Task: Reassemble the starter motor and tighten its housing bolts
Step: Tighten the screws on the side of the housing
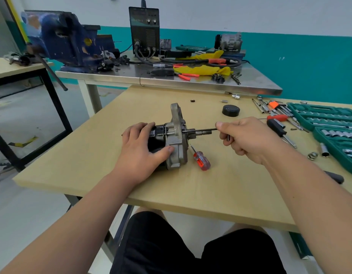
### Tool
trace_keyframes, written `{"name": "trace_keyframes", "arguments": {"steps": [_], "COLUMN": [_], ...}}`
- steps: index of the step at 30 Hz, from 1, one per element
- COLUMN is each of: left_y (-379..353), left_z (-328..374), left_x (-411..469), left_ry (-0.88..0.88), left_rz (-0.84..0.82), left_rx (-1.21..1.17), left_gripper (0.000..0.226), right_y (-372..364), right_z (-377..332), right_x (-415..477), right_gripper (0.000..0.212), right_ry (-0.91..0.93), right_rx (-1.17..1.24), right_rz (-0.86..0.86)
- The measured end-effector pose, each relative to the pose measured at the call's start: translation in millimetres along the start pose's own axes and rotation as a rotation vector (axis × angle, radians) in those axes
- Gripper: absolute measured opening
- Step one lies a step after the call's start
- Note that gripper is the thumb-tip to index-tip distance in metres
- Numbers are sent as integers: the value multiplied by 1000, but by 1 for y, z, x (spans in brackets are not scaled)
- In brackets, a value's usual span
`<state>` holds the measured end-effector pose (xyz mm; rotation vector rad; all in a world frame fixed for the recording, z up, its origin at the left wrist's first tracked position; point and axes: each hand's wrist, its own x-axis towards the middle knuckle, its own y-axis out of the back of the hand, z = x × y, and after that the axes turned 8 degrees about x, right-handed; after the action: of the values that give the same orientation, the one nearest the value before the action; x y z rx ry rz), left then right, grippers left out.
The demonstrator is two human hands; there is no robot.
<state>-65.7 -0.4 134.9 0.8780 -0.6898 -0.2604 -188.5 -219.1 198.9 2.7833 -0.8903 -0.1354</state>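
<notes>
The starter motor [174, 139] lies on its side on the table [92, 151], long axis left to right, shaft pointing right. The left hand [140, 150] grips its black body. Right of the motor, the right hand [248, 138] pinches a thin black tool [212, 129] that reaches the housing face. A red screwdriver [201, 160] lies just in front of the motor, and a black cap [231, 110] lies beyond it.

**Two-tone wall, three tables**

Back there, a white wall [250, 12] over a teal lower band [309, 66]. Down left, pale grey floor [32, 115]. Front and centre, a light wooden tabletop [210, 194]; right behind it, a steel-topped bench on cream legs [171, 81]; far left, a black-framed tan table [5, 70].
</notes>
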Motion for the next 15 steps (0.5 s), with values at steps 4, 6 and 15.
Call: {"name": "trace_keyframes", "arguments": {"steps": [4,6,15], "left_y": [-1,-1,-11], "left_z": [-2,-2,25], "left_x": [-3,-4,-11], "left_ry": [2,-1,123], "left_rz": [4,5,83], "left_rx": [5,12,163], "left_gripper": [99,98,84], "right_y": [1,5,23], "right_z": [13,15,37], "right_x": [-3,-2,16], "right_gripper": [36,36,33], "right_ry": [136,190,249], "right_rx": [-144,-195,-124], "right_rz": [-17,-46,87]}}
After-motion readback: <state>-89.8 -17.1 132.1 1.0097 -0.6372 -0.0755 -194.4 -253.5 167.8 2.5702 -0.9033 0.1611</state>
